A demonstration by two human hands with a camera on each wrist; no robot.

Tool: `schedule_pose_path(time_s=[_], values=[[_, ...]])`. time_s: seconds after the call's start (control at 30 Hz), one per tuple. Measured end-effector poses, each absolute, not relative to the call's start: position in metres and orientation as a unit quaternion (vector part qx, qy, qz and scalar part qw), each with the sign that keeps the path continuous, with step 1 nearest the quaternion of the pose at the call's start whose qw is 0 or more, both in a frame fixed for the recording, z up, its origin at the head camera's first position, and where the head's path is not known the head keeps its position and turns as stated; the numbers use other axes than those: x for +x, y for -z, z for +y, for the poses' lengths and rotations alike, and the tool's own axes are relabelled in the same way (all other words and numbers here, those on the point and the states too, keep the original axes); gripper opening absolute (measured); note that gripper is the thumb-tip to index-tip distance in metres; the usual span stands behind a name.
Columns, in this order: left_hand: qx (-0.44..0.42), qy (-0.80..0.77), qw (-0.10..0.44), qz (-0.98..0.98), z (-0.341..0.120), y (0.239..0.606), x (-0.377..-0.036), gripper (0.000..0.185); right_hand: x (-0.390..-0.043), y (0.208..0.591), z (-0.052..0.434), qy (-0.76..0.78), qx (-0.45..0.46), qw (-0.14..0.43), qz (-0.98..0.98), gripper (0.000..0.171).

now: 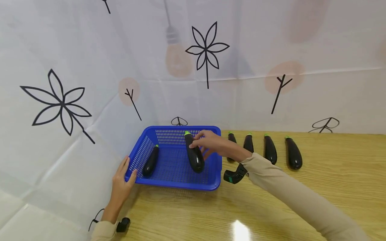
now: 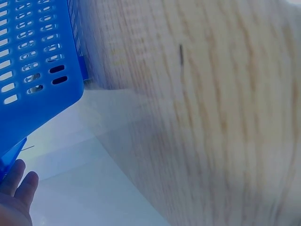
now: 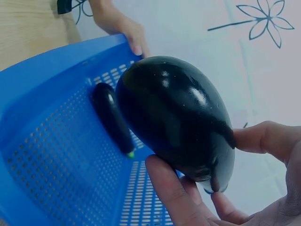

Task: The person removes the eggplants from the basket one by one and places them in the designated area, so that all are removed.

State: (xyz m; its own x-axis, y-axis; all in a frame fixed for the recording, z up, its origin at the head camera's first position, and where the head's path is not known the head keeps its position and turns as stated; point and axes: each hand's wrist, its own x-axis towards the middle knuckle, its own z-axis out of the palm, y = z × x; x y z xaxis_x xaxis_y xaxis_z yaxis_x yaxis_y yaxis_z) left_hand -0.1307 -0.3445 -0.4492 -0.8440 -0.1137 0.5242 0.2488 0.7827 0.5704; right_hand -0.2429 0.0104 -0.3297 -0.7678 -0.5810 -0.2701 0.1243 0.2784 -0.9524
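My right hand point(image 1: 209, 143) grips an eggplant point(image 1: 195, 157) with a dark glossy skin and a green stem end, over the right part of a blue plastic basket point(image 1: 188, 185). In the right wrist view, the thumb and fingers pinch this eggplant point(image 3: 174, 113) from both sides, its rounded end facing up. A second eggplant point(image 1: 151, 161) lies inside the basket along the left wall. My left hand point(image 1: 121, 180) holds the basket's near left corner, thumb at the near rim and fingers along the left side. Only part of that hand point(image 2: 19, 193) appears in the left wrist view.
Several more eggplants stand in a row on the wooden table point(image 1: 337, 174) right of the basket, the outermost eggplant point(image 1: 293, 153) at the right end. A white patterned sheet point(image 1: 247, 100) hangs behind the table and down its left side.
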Motion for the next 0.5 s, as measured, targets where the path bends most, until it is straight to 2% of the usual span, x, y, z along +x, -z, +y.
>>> schedule_pose_path(time_s=[0.23,0.5], values=[[-0.034,0.33,0.276,-0.902,-0.345,0.45,-0.131,0.059,-0.236,0.326,0.028,0.569,-0.15,0.3,0.751,0.05],[-0.04,0.323,0.288,-0.901,-0.345,0.451,-0.131,0.059,-0.233,0.33,0.05,0.566,-0.148,0.293,0.756,0.055]])
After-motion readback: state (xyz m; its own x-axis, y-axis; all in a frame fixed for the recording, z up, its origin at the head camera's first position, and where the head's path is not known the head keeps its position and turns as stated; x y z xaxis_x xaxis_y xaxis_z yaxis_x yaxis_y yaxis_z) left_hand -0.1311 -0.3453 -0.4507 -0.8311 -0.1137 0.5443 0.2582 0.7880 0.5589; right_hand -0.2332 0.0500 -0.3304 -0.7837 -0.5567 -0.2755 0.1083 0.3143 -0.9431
